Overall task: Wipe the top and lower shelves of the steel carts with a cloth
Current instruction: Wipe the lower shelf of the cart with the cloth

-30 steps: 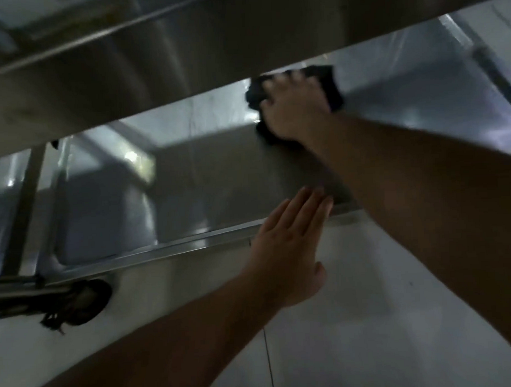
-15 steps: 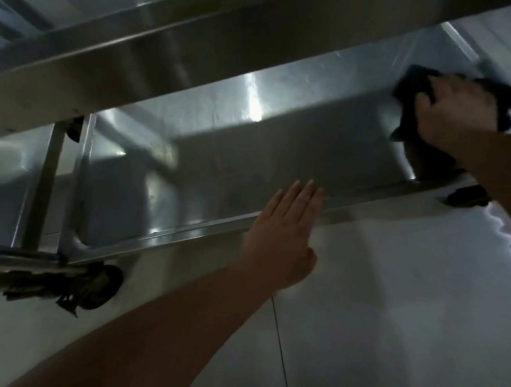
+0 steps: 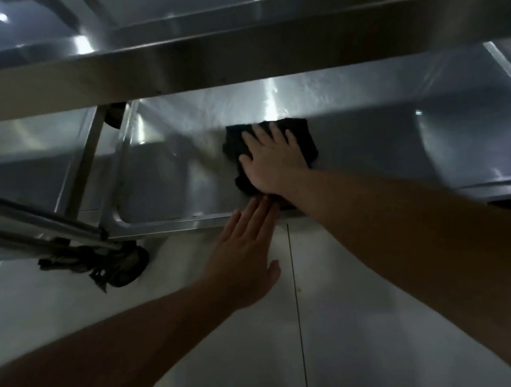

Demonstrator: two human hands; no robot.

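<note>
Steel lower shelf (image 3: 172, 179) runs L-R; R hand (image 3: 272, 161) flat on dark cloth (image 3: 306, 139); L hand (image 3: 245, 260) open.

no readable text, labels or numbers anywhere in view.

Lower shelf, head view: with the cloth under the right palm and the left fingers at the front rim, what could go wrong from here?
1. The right hand presses the dark cloth with flat fingers, so the cloth could bunch or slip out mid-stroke.
2. The left hand has its fingertips at the lower shelf rim, close to the cloth; a stroke toward the rim could run into them.
3. The caster suggests the cart might roll under a hard push.
</note>
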